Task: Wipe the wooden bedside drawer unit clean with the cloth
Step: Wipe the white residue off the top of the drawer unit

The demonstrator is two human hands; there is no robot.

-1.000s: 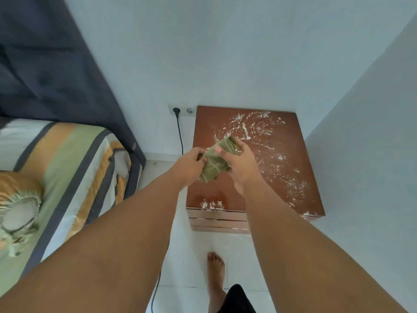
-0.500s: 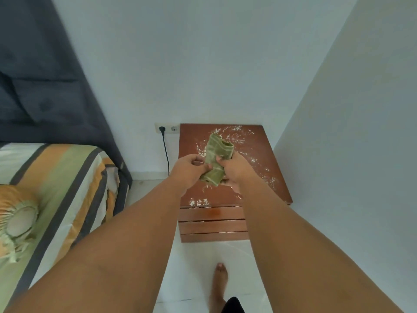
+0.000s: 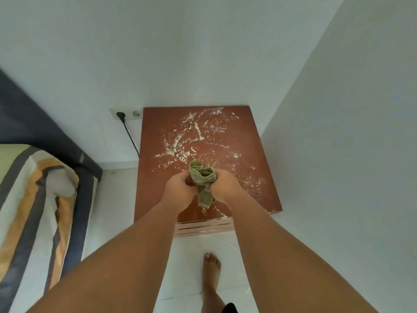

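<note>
White walls are meeting in a corner, and the scene is being taken from left to right. A striped bed is lying along the left edge, and beside it a black cable is being run down from a wall socket. Next, the wooden drawer unit is being shown against the corner, its top scattered with white powder. Above its front half the green cloth is being bunched between the left hand and the right hand, both closed around it. Trouble is being risked here: powder could be pushed off the left edge towards the socket and cable, or onto the floor by the bare foot, if strokes are being made outward with a loosely wadded cloth.
</note>
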